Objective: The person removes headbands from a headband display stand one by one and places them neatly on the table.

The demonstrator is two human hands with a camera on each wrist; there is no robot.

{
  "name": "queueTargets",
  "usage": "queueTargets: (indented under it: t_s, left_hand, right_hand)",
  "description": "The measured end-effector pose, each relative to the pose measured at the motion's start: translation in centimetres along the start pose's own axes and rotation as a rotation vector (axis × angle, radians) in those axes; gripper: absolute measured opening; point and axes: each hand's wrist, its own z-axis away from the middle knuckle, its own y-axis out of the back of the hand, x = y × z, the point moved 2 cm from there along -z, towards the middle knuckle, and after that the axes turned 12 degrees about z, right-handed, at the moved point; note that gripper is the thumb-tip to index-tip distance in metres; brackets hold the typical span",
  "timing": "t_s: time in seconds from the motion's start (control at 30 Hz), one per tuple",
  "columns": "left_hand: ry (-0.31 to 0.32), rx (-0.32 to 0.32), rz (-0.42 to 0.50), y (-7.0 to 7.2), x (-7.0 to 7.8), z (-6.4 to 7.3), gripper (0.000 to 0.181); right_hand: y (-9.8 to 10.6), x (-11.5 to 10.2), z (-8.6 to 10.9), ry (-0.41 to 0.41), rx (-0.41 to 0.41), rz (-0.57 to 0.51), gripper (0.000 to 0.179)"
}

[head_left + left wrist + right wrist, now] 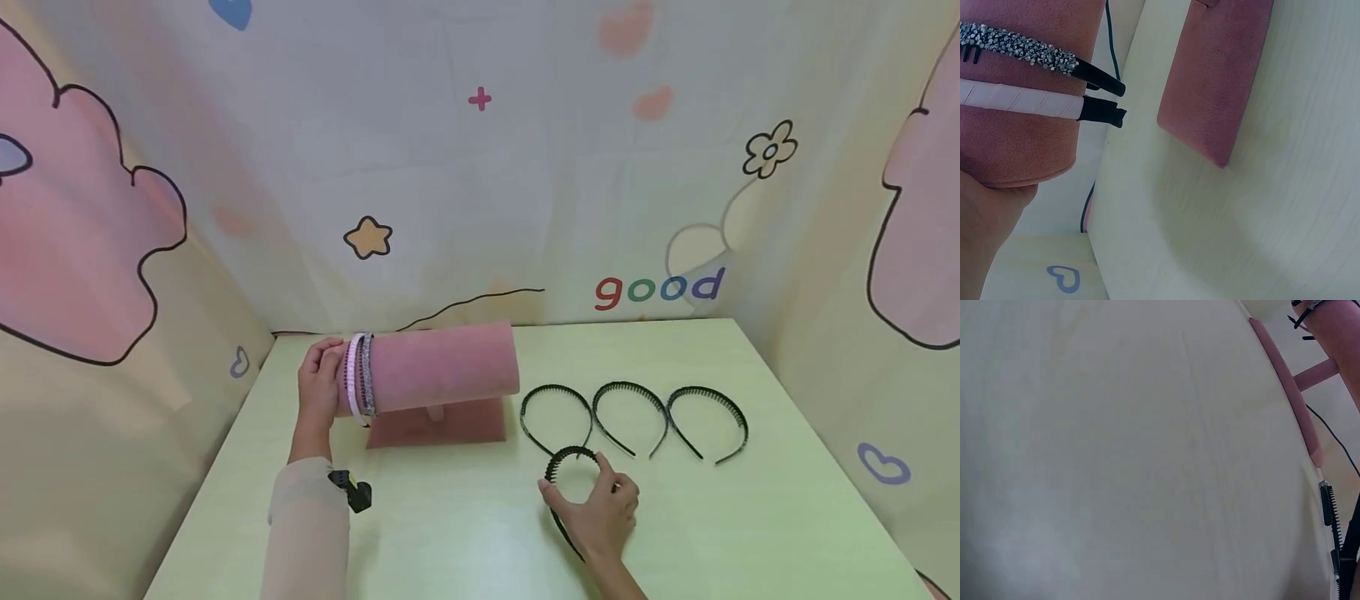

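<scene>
My left hand [319,385] grips the left end of a pink padded headband stand [450,363], a horizontal roll on a flat base [438,427]. Two headbands sit around the roll close to that hand: a pale pink wrapped one [1022,99] and a silver glittery one [1022,49]. At the front of the table, my right hand [606,512] holds a black toothed headband [567,451] between thumb and fingers, its arch facing away from me. In the right wrist view, a dark band [1350,547] shows at the right edge, while the hand is mostly hidden.
Three more headbands lie in a row right of the stand: the left [555,388], the middle [628,386] and the right one [708,390]. The pale table [450,517] meets patterned cloth walls [480,183] at its back and sides.
</scene>
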Motion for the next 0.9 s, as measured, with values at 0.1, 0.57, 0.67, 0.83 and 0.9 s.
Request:
queueTargets:
  t_s: [0.1, 0.57, 0.67, 0.83, 0.9]
  left_hand:
    - [0.004, 0.001, 0.008, 0.1, 0.1, -0.1, 0.029]
    - [-0.010, 0.022, 0.046, 0.9, -1.8, -1.4, 0.024]
    - [0.023, 0.025, 0.043, 0.7, -1.6, -1.0, 0.023]
    - [0.027, 0.012, 0.021, 0.2, -0.7, -0.3, 0.024]
    - [0.015, 0.011, 0.012, 0.1, -0.5, -0.2, 0.024]
  right_hand:
    - [-0.5, 0.0, -0.1, 0.018, 0.005, 0.091, 0.107]
    - [-2.1, -0.3, -0.4, 0.037, 0.003, 0.275, 0.112]
    - [-2.4, -0.1, -0.5, 0.021, -0.033, 0.313, 0.111]
    - [-2.5, -0.3, -0.7, 0.015, -0.096, 0.333, 0.108]
    - [-2.5, -0.5, -0.9, 0.015, -0.112, 0.319, 0.108]
